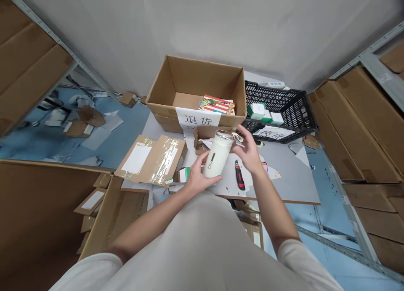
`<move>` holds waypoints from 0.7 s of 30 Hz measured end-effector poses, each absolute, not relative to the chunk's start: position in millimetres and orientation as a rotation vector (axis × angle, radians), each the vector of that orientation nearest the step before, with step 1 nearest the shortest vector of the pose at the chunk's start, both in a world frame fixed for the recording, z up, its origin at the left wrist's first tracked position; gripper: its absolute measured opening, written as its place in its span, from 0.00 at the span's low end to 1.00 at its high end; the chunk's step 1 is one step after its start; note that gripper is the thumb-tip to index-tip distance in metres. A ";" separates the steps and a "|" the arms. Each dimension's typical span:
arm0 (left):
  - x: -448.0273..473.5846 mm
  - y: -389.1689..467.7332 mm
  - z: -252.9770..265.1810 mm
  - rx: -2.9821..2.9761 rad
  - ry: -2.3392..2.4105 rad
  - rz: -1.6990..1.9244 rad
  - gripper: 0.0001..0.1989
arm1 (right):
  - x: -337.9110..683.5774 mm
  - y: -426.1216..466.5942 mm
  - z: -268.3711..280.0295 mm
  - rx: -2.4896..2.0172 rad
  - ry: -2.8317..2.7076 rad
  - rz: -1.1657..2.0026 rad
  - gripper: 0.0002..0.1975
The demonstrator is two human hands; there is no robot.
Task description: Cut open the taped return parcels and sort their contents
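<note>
A cream-white drinking bottle (218,153) with a silver-rimmed lid and a small cream strap (237,137) stands slightly tilted in front of me. My left hand (199,175) is closed around its lower part, thumb across the front near the base. My right hand (248,150) is beside the lid and strap, thumb and fingers apart; whether a fingertip touches the strap I cannot make out. A red and black box cutter (239,175) lies on the table (290,169) below the right hand. Behind the bottle sits a small opened cardboard box (199,144) with paper inside.
A large open carton (164,110) holding colourful booklets (217,104) stands at the back. Right of it is a black plastic crate (296,108) with green-white boxes (258,110). An opened taped parcel (151,158) lies left. Shelves with cartons (356,123) flank the table.
</note>
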State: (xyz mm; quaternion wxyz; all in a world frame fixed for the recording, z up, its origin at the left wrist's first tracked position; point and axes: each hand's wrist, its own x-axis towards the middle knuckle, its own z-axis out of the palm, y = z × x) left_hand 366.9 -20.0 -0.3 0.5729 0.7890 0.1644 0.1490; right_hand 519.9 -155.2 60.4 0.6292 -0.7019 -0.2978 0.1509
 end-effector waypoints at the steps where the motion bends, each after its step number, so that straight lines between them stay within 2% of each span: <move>1: 364.5 -22.2 1.1 1.860 0.391 0.346 0.46 | 527.6 -152.2 68.6 -1.598 -0.721 0.422 0.34; 4: 358.8 -27.8 4.8 1.809 0.379 0.328 0.48 | 542.7 -144.1 78.6 -1.482 -0.723 0.640 0.30; 7: 354.2 -31.1 3.9 1.674 0.286 0.259 0.52 | 547.0 -140.3 72.3 -1.346 -0.592 0.725 0.28; 14: 350.2 -37.8 -0.9 1.401 0.292 0.261 0.45 | 551.3 -141.7 62.1 -1.206 -0.493 0.750 0.26; 21: 350.6 -34.0 7.8 0.713 0.274 -0.065 0.37 | 552.7 -146.7 72.2 -1.058 -0.597 0.872 0.45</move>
